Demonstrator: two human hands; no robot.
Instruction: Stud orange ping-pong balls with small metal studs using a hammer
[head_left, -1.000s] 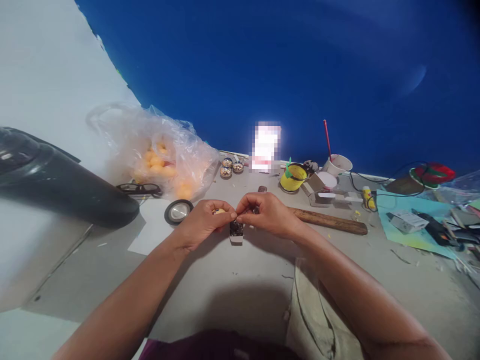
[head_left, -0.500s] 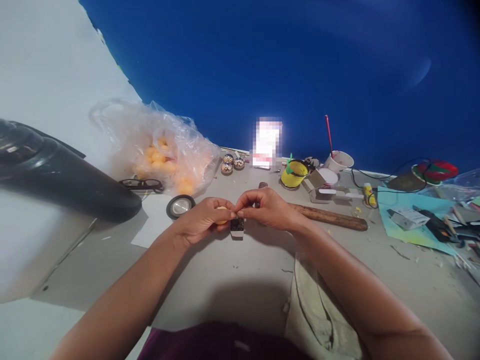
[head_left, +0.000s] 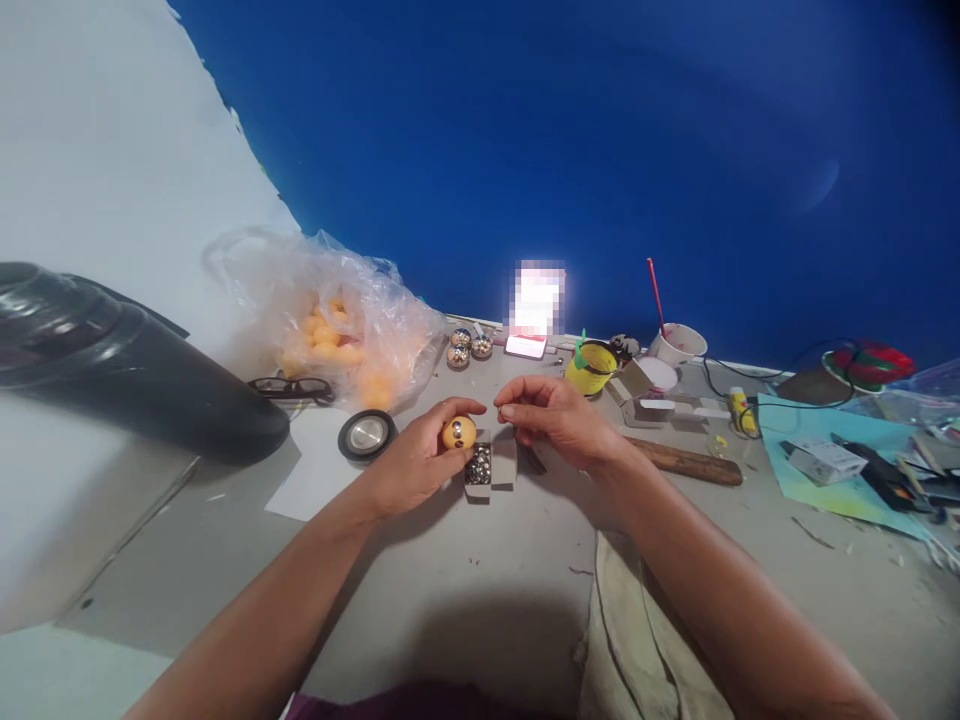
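Ball (head_left: 458, 433): orange, smooth, round, dark shiny spots on its face; in the left hand (head_left: 420, 448), just beside the box.
Left hand: fingers and thumb closed around the ball.
Right hand (head_left: 553, 418): thumb and forefinger nearly pinched; contents cannot be told.
Box (head_left: 478, 493): open card, filled with shiny metal pieces.
Bag (head_left: 405, 335): clear, crinkled plastic.
Carton (head_left: 823, 460): white, print too small to read.

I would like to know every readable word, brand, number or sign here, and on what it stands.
No word, number or sign can be read.
Small white cardboard box: any print is too small.
Small yellow-and-white tube: any label is too small.
Bright white rectangular screen: pixelated, unreadable.
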